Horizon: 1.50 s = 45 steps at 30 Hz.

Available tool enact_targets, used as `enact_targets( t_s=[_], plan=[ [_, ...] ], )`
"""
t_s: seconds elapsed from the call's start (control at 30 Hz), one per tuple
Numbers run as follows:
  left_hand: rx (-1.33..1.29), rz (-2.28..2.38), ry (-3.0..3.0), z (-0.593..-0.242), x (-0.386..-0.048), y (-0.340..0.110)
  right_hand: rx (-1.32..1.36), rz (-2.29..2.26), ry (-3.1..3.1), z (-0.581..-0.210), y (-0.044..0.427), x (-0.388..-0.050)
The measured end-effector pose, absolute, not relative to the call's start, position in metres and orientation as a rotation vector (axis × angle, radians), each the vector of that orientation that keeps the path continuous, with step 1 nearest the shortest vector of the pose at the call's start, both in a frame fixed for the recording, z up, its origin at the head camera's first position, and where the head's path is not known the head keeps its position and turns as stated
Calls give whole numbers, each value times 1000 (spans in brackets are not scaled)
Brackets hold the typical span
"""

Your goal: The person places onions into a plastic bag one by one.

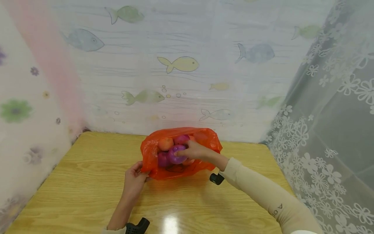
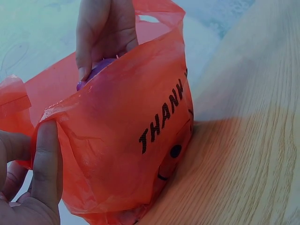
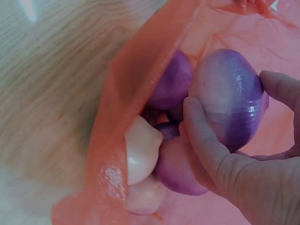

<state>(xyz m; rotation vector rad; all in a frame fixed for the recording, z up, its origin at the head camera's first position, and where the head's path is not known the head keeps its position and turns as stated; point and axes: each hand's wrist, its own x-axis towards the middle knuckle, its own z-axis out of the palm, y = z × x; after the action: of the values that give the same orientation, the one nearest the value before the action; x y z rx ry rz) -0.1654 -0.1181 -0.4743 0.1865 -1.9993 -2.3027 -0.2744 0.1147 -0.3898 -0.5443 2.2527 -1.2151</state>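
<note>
A red plastic bag (image 1: 149, 156) stands on the table with its mouth spread wide. At its near left rim, my left hand (image 1: 135, 178) pinches the plastic between thumb and fingers. Reaching in from the right, my right hand (image 1: 196, 151) grips a purple onion (image 3: 229, 98) inside the mouth. Below that onion, in the right wrist view, lie another purple onion (image 3: 172, 84), a pinkish-purple one (image 3: 180, 168) and a pale, pointed round item (image 3: 143, 150). An orange-looking round item (image 1: 165, 144) sits at the back left of the bag. The bag's bottom contents are hidden.
The wooden table (image 1: 87, 182) extends around the bag, its back edge against a curtain (image 1: 181, 42) printed with fish. A lace-patterned sheet (image 1: 330, 136) hangs along the right side. Black wrist devices (image 1: 217, 178) show by both wrists.
</note>
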Motion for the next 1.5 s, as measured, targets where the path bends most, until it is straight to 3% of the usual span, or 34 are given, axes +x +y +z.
enact_targets(
  t_s=[0.3, 1.5],
  plan=[
    [210, -2298, -2030, -474, -166, -118, -566, -1206, 2276, -383, 118, -275],
    [206, -2303, -2018, -473, -166, -117, -511, -1341, 2271, -410, 119, -284]
  ],
)
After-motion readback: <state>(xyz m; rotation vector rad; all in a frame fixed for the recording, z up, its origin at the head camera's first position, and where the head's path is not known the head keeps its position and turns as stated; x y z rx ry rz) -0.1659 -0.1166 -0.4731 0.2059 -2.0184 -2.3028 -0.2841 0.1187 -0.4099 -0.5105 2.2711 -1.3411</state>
